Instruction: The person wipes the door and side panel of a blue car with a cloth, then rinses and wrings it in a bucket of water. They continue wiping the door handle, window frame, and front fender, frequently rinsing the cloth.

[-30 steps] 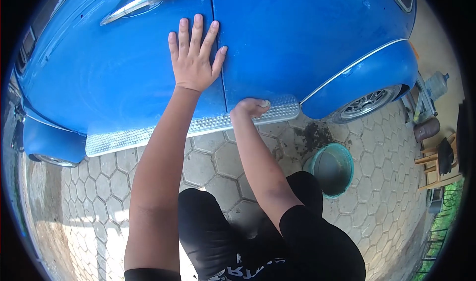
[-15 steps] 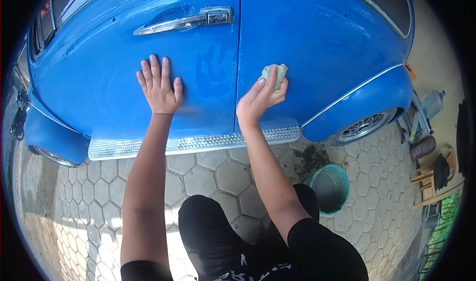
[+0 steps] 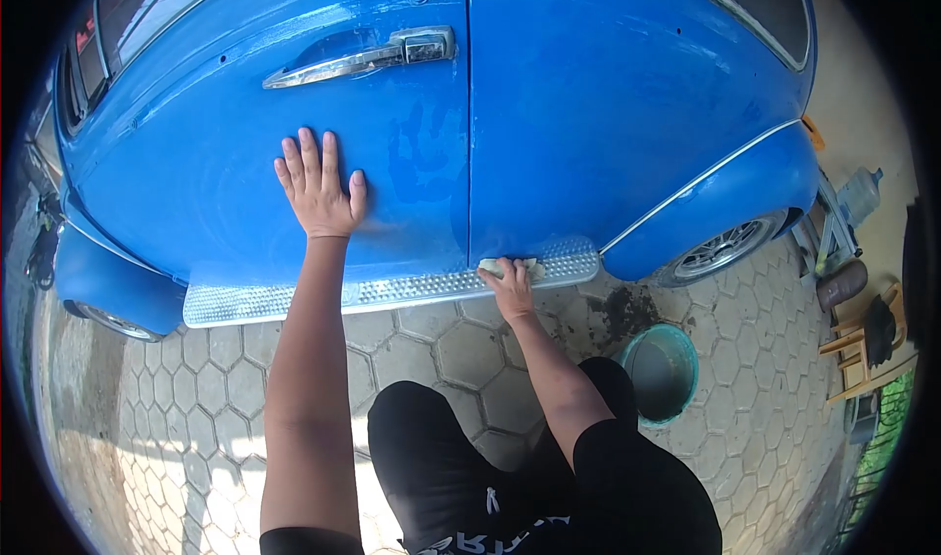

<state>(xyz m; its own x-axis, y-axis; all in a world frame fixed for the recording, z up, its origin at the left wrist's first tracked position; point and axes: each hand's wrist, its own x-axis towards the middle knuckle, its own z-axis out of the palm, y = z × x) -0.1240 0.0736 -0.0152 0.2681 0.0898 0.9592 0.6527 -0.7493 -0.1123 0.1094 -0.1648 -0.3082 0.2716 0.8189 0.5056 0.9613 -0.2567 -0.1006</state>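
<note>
My left hand (image 3: 321, 191) lies flat on the blue car door (image 3: 216, 183), fingers spread, below the chrome door handle (image 3: 338, 66). A damp handprint marks the paint to its right. Lower down, my right hand (image 3: 512, 292) has its fingers over a pale, greenish crumpled cloth (image 3: 533, 270). That cloth is at the bottom of the body panel (image 3: 569, 173), where it meets the textured metal running board (image 3: 412, 289), just right of the door seam. My right fingers partly cover it.
A teal bucket (image 3: 694, 374) of murky liquid stands on the hexagonal pavers (image 3: 466, 351) by my right leg. Farther right are the wheel (image 3: 725, 249), a large clear water bottle (image 3: 860, 196) and a wooden chair (image 3: 851, 349).
My right hand has come down from the middle of the panel to the running board, bringing the cloth with it. My left hand stays flat on the door; the view has shifted slightly.
</note>
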